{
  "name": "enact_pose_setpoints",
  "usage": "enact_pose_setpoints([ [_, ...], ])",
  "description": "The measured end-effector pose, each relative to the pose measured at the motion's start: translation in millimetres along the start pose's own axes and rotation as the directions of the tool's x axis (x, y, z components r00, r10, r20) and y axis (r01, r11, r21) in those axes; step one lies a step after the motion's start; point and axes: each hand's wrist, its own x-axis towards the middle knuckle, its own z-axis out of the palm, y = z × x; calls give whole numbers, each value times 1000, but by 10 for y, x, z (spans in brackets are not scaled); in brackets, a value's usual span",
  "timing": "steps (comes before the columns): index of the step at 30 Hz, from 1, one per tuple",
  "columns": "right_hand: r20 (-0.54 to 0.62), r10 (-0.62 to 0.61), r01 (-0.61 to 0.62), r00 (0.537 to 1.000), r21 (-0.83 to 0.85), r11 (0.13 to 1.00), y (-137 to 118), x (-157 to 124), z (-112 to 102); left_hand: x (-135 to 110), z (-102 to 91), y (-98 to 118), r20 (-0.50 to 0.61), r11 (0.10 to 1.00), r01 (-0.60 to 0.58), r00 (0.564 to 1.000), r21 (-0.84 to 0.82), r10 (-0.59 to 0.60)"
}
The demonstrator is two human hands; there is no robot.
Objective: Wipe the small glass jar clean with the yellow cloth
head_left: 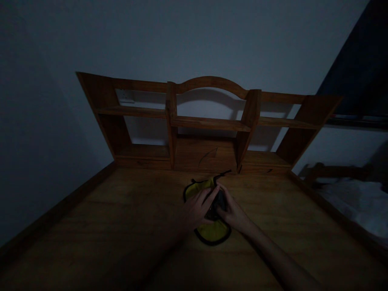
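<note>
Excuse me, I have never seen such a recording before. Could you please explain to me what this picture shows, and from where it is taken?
There is no machine here: you see a person's two bare hands. The one picture comes from a camera worn on the head, looking forward and down, so the forearms enter from below.

The hands work on a wooden desk. At its back stands a wooden shelf unit, against a pale wall.

On the desk is a yellow-green piece with a black edge. The left hand and the right hand meet over it, around a dark item. The room is too dim to tell what this item is, or how firmly each hand grips it.
</note>
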Motion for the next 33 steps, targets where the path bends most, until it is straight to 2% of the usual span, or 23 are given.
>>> enact_pose_setpoints([
  [4, 10, 6, -6, 1000, -20, 1000, -4, -3, -10, -15, 40, -28, 13, 1000, 3, 1000, -9, -3],
  [11, 5, 32, -32, 999, -31, 999, -80, 21, -24, -24, 121, -71, -55, 998, 8, 998, -59, -12],
  [16, 5, 36, -36, 999, 32, 999, -133, 35, -29, -35, 161, -81, -103, 999, 36, 994, -35, -39],
  [22, 9, 35, -36, 999, 62, 997, -162, 42, -31, -35, 178, -85, -152, 1000, 18, 988, 20, -15],
  [29, 25, 53, -55, 998, 109, 992, -172, 25, -47, -41, 198, -85, -181, 999, 27, 983, -38, -33],
  [33, 23, 114, -116, 993, 195, 974, -151, 31, -75, -43, 166, -82, -194, 998, -11, 981, -67, -2],
])
